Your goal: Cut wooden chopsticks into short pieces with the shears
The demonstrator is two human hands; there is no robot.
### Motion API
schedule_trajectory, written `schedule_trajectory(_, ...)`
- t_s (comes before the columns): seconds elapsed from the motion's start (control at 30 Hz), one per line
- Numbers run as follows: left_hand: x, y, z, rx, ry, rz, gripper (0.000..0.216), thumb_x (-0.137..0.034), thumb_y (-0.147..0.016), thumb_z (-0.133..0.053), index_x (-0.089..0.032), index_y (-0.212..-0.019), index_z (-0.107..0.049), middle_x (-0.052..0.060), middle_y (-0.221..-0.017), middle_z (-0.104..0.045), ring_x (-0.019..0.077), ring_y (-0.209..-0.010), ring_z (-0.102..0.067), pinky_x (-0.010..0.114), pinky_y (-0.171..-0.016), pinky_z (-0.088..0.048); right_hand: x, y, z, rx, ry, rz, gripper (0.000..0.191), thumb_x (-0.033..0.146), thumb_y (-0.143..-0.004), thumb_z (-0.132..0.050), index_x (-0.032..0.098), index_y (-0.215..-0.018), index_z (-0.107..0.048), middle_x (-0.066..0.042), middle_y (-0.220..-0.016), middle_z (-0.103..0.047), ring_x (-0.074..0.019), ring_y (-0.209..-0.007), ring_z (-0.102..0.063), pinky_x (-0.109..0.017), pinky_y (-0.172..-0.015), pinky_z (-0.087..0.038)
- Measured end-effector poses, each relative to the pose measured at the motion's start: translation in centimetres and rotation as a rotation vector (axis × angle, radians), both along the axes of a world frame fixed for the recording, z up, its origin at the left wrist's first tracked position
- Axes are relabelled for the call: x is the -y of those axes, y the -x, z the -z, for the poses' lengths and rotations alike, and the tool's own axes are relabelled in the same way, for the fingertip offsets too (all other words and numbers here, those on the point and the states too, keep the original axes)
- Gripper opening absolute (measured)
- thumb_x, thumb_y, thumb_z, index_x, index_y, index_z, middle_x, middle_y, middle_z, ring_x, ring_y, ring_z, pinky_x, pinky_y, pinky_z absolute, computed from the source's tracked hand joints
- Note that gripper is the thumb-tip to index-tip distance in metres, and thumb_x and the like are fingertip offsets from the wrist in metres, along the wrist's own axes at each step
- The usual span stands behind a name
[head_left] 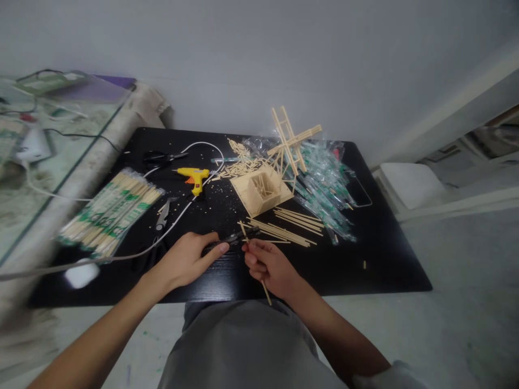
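My left hand (190,259) is closed around dark pliers (233,237), whose jaws point right toward a thin wooden stick (265,290). My right hand (270,265) pinches that stick, which slants from above the fingers down toward the table's front edge. Whether the jaws touch the stick I cannot tell. Just beyond both hands lie loose wooden sticks (284,232). Behind them stands a windmill-like model (263,192) of sticks on a square wooden base, with a box part holding short pieces and crossed blades above.
A yellow glue gun (193,177) with a white cord lies left of the model. Further left are wrapped chopsticks (113,210), silver-jawed pliers (162,215) and black scissors (162,156). Cut stick pieces (243,165) and green plastic wrappers (324,183) cover the back of the black table (365,243).
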State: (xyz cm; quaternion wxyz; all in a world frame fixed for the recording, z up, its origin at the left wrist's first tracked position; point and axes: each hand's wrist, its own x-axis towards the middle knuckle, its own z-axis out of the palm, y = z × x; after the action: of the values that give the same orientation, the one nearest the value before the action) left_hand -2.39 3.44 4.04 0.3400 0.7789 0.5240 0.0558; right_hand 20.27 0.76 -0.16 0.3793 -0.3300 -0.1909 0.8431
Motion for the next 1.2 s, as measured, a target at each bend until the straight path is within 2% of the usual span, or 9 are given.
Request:
schedule_trajectory(0.07,-0.1,0.1,0.0,0.017,0.029,-0.01,0.057,-0.064,-0.103,-0.033,-0.02,-0.078,-0.059,0.001,-0.072,-0.061,0.019,-0.069,-0.061,0.032,-0.069,-0.037,0.0,-0.2,0.2,0.09,-0.104,0.012,0.035,0.043,-0.081,-0.087,0.016,-0.091,-0.067,0.004,-0.065,-0.058,-0.0049,-0.048,-0.045,-0.014,-0.041,-0.04)
schedule_trajectory(0.13,-0.2,0.2,0.1,0.042,0.065,-0.012,0.059,-0.065,-0.103,-0.032,-0.02,-0.076,-0.059,0.001,-0.071,-0.061,0.0183,-0.068,-0.059,0.031,-0.068,-0.037,-0.2,-0.7,0.1,0.186,-0.209,0.071,0.039,0.038,-0.079,-0.09,0.021,-0.103,-0.064,0.0,-0.088,-0.069,-0.0116,-0.065,-0.065,-0.022,-0.053,-0.057)
schedule_trajectory(0.23,-0.2,0.3,0.4,0.09,0.115,-0.002,0.061,-0.066,-0.103,-0.033,-0.02,-0.071,-0.057,-0.001,-0.066,-0.058,0.0163,-0.063,-0.055,0.03,-0.064,-0.035,-0.8,-1.5,-0.5,0.234,-0.335,0.085,0.053,0.027,-0.073,-0.093,0.029,-0.117,-0.062,-0.002,-0.124,-0.065,-0.0161,-0.085,-0.074,-0.031,-0.068,-0.067)
schedule_trajectory(0.33,-0.2,0.3,0.8,0.141,0.166,0.003,0.063,-0.066,-0.103,-0.032,-0.02,-0.066,-0.053,-0.002,-0.061,-0.055,0.0146,-0.058,-0.05,0.029,-0.061,-0.034,-1.5,-2.0,-1.0,0.162,-0.395,-0.038,0.046,0.023,-0.078,-0.089,0.028,-0.117,-0.067,-0.004,-0.136,-0.063,-0.0149,-0.083,-0.076,-0.031,-0.069,-0.068)
schedule_trajectory(0.5,0.1,0.4,1.2,0.189,0.214,-0.015,0.065,-0.064,-0.104,-0.028,-0.02,-0.061,-0.049,-0.002,-0.056,-0.053,0.0134,-0.053,-0.047,0.029,-0.059,-0.035,-2.0,-2.0,-0.9,0.099,-0.328,-0.116,0.045,0.017,-0.075,-0.089,0.023,-0.116,-0.072,-0.005,-0.127,-0.07,-0.0122,-0.073,-0.075,-0.027,-0.063,-0.067)
schedule_trajectory(0.7,0.1,0.2,1.2,0.186,0.203,-0.026,0.066,-0.064,-0.104,-0.029,-0.02,-0.059,-0.049,-0.002,-0.054,-0.051,0.0131,-0.052,-0.047,0.029,-0.059,-0.034,-1.6,-1.9,-0.8,0.07,-0.258,-0.089,0.049,0.016,-0.072,-0.091,0.025,-0.117,-0.073,-0.005,-0.136,-0.067,-0.012,-0.074,-0.075,-0.026,-0.062,-0.067)
schedule_trajectory(1.0,0.0,1.3,1.5,0.112,0.145,-0.037,0.063,-0.061,-0.104,-0.033,-0.021,-0.06,-0.051,-0.002,-0.056,-0.055,0.0153,-0.055,-0.052,0.029,-0.062,-0.037,-1.6,-2.4,-1.1,0.126,-0.339,-0.018,0.052,0.014,-0.074,-0.089,0.031,-0.121,-0.075,-0.003,-0.142,-0.065,-0.0128,-0.076,-0.077,-0.025,-0.062,-0.067)
schedule_trajectory(1.1,-0.2,2.0,1.3,0.107,0.141,-0.095,0.058,-0.062,-0.101,-0.042,-0.021,-0.064,-0.062,0.0,-0.061,-0.063,0.0184,-0.06,-0.058,0.03,-0.063,-0.04,-1.6,-2.8,-1.6,0.169,-0.378,0.018,0.054,0.014,-0.075,-0.088,0.032,-0.124,-0.074,-0.003,-0.144,-0.064,-0.0122,-0.077,-0.077,-0.025,-0.065,-0.067)
schedule_trajectory(1.2,-0.2,2.0,1.6,0.162,0.11,-0.238,0.046,-0.064,-0.09,-0.061,-0.021,-0.083,-0.076,0.002,-0.077,-0.074,0.0217,-0.069,-0.064,0.03,-0.066,-0.045,-1.4,-2.9,-1.8,0.186,-0.395,0.027,0.053,0.014,-0.076,-0.088,0.033,-0.124,-0.074,-0.004,-0.149,-0.061,-0.0121,-0.078,-0.076,-0.027,-0.066,-0.067)
